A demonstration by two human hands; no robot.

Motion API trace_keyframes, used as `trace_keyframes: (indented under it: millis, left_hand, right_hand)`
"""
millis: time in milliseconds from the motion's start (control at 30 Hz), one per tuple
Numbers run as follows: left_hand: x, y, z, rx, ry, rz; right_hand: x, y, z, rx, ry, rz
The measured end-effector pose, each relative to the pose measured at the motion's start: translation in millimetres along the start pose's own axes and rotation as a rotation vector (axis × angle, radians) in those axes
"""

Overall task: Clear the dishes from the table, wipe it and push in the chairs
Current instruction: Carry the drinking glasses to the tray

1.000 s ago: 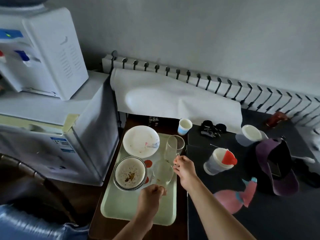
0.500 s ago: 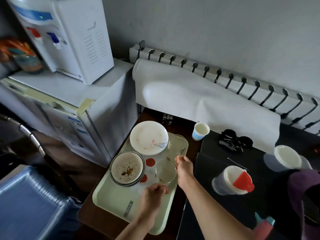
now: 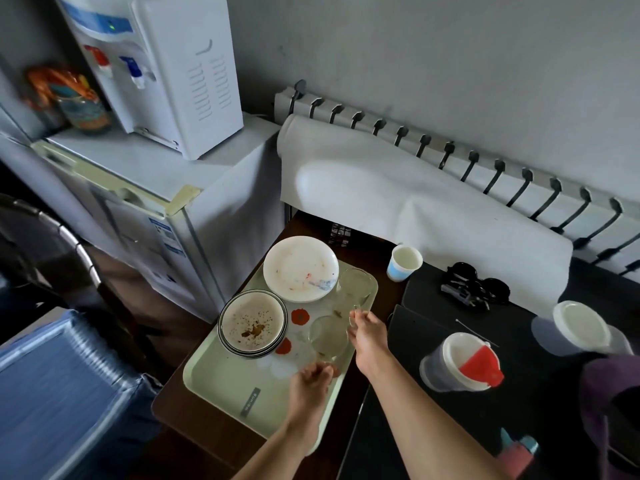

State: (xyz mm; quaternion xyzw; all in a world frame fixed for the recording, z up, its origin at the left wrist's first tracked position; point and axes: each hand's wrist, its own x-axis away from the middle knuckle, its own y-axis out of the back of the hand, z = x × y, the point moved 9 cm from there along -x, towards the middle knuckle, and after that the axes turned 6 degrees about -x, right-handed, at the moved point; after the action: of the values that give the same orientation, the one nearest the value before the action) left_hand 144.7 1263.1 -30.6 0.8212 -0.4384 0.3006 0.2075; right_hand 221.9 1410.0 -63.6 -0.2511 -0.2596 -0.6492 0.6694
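The left hand [image 3: 311,379] pinches, fingers curled, the near glass [image 3: 327,337], clear and lying at 3 o'clock on the smooth pale-green tray [image 3: 221,379]. The right hand [image 3: 367,337] fingers pinch the far glass [image 3: 356,287] at 1 o'clock. A round, smeared white plate [image 3: 300,268] sits at 12, a speckled bowl [image 3: 252,325] at 9.

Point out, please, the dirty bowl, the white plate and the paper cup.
dirty bowl [image 3: 252,323]: head view, on its stained inside bottom.
white plate [image 3: 300,268]: head view, on its smeared centre.
paper cup [image 3: 398,271]: head view, on its blue outer wall.
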Motion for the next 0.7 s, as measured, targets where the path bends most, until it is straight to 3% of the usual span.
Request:
trace_keyframes:
  millis: [200,367,433,567,700]
  left_hand:
    - [6.0,-1.8,-3.3,-0.016,-0.016,-0.006]
    - [7.7,26.8,-5.6,-0.183,0.002,-0.023]
    - [8.9,48.8,-26.2,-0.162,-0.075,-0.038]
    - [24.9,117.9,-93.1,0.062,-0.267,-0.075]
    - [49.9,197.6,-131.8,0.343,-0.398,-0.137]
  right_hand:
    - [8.9,5.5,-0.8,-0.028,-0.024,-0.023]
    - [39.0,24.8,22.0,-0.028,0.076,-0.267]
    - [58.5,21.2,44.5,-0.044,0.155,-0.312]
    - [112.4,-27.4,94.0,-0.112,0.363,-0.171]
    - [161.5,-106.4,98.3,-0.153,0.395,0.067]
